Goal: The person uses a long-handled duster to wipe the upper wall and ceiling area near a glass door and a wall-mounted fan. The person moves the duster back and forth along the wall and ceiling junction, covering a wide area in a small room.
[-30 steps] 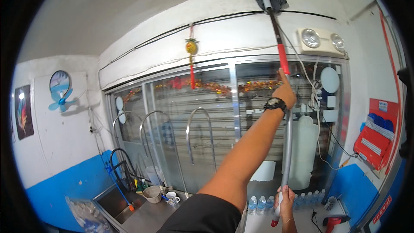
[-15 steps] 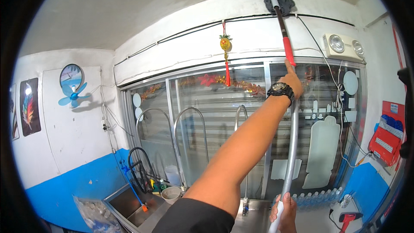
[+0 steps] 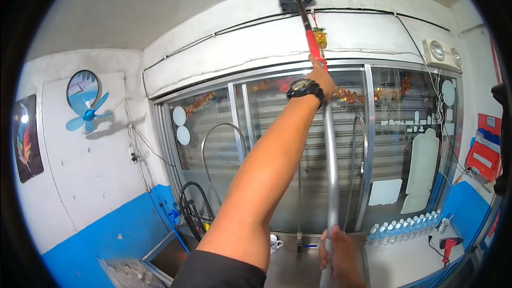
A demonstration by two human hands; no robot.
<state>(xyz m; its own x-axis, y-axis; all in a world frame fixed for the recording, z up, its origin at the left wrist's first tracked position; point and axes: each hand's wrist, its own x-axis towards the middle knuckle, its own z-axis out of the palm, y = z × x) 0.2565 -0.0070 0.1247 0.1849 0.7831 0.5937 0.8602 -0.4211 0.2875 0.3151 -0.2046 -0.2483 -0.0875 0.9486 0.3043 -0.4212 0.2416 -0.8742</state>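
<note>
A long-handled mop (image 3: pixel 332 176) with a silver pole and a red grip slants up in front of me. Its dark grey shaggy head (image 3: pixel 288 4) presses against the white wall just under the ceiling, over the black cable. My left hand (image 3: pixel 321 81), with a black watch on the wrist, is closed round the pole just below the red grip, arm stretched out. Lower down, my right hand (image 3: pixel 342 256) wraps the bottom of the pole. A yellow hanging ornament (image 3: pixel 320 37) is right behind the red grip, partly hidden by it.
Sliding glass windows (image 3: pixel 298 144) span the wall above a steel sink (image 3: pixel 165 258) with curved taps. Water bottles (image 3: pixel 405 226) line the right counter beside a red heat-gun-shaped tool (image 3: pixel 449 246). A blue fan (image 3: pixel 88 114) and an emergency light (image 3: pixel 442 55) flank the windows.
The mop head has slid left along the top of the wall, both hands keeping hold of the pole. The view has shifted, so the ornament now sits behind the pole.
</note>
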